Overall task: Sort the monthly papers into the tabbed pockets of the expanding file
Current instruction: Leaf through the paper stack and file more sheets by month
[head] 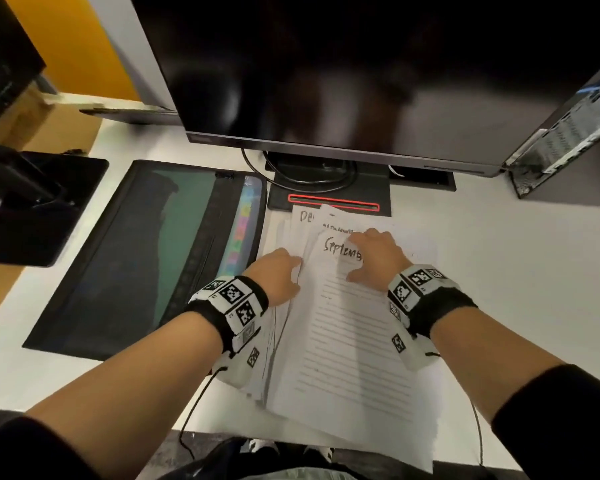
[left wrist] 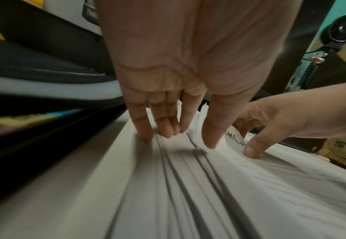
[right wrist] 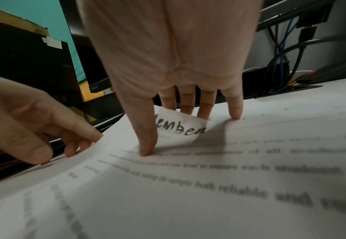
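White printed paper stack (head: 343, 348), fanned, on pale desk (head: 516, 271). Left hand (head: 279, 271): fingertips (left wrist: 145, 134) pressing the stack's left edge, fingers straight. Right hand (head: 374, 254): fingers curled under top "September" sheet (head: 340, 252), thumb pressing above. Black expanding file with coloured tabs (head: 146, 251), just left. Black monitor (head: 361, 71) beyond.

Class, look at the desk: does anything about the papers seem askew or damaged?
Yes. The paper stack is fanned out unevenly, its edges misaligned. The right hand is curling up the September sheet's top corner, bending it. No tears or spills show.
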Available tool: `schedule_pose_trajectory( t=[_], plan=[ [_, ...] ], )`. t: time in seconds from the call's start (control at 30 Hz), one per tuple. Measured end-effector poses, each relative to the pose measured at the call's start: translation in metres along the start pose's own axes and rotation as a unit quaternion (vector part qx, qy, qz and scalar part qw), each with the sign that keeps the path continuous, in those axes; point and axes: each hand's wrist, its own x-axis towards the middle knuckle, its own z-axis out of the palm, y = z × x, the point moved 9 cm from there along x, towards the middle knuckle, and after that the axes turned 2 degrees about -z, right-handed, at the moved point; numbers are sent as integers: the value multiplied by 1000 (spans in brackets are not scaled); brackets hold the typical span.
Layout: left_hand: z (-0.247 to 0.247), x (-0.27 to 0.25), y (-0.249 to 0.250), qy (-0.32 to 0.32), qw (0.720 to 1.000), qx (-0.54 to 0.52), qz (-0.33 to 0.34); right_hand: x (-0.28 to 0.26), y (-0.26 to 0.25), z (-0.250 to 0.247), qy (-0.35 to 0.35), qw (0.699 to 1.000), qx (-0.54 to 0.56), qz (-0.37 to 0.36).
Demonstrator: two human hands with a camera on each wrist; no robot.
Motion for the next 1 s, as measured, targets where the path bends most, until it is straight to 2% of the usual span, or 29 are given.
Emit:
schedule_pose_trajectory(
  t=[0.1, 0.17, 0.33, 0.47, 0.53, 0.67, 0.8, 0.9, 1.0],
  plan=[
    [-3, 0, -4, -20, 1000, 8, 2, -2, -7, -3, 38, 998, -2, -56],
    [-10, 2, -6, -21, 1000, 8, -3, 0, -11, 0, 30, 996, 13, -83],
    [-44, 20, -4, 83, 992, -90, -25, 8, -13, 5, -18, 996, -15, -89],
    [-49, 35, -3, 105, 983, -146, -42, -2, -15, -3, 35, 994, 1, -100],
    [-49, 39, -4, 116, 979, -164, -46, -11, -10, -12, 71, 992, 50, -90],
    [-42, 44, -2, 116, 978, -169, -45, -24, 4, -14, 56, 984, 161, -51],
    [-41, 49, 7, 121, 984, -123, -50, -26, 5, -9, 19, 990, 101, -95],
    [-39, 50, 15, 117, 991, -51, -49, -24, 13, -14, 12, 996, 61, -71],
    [-39, 50, 16, 130, 990, -52, -36, -20, 16, -17, 18, 997, 29, -64]
  ],
)
